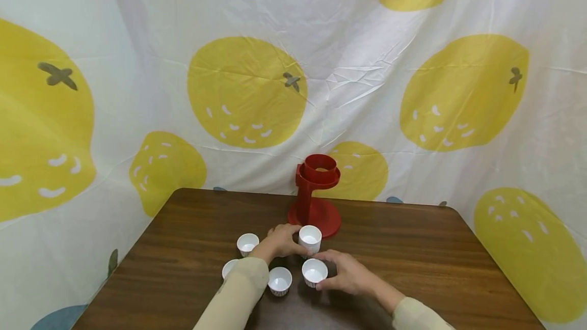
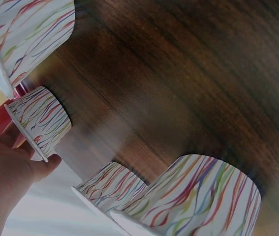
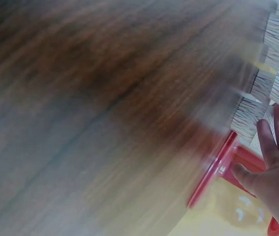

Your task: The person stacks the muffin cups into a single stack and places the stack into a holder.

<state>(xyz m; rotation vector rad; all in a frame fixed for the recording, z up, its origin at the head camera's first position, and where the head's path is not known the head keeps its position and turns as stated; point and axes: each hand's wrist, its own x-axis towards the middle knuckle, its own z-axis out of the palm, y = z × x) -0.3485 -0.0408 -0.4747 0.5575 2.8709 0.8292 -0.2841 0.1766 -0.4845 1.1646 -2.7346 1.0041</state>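
Broadly, from left to right across the brown surface (image 1: 412,248): the near-left cup (image 1: 230,268), partly hidden by the left sleeve (image 1: 240,286); contact cannot be told, but a low sweep of that forearm could knock it over. Beyond it, the far-left cup (image 1: 247,243) stands upright, exposed to the same sweep. The middle cup (image 1: 279,281) stands just beside the sleeve, where a withdrawing arm might catch its rim. The left hand (image 1: 282,242) is clamped on the rear cup (image 1: 310,237), thumb and fingers curled about it; the wall looks thin, so too hard a squeeze could buckle it. Behind this cup, the red stand (image 1: 305,198) is near enough that a forward push could jar it. In front, the front cup (image 1: 314,272) lies within the spread fingers of the right hand (image 1: 350,273); whether they grip it cannot be told. A lopsided touch there could tip or slide it. The hands are close together, so their fingertips could collide between the two cups.
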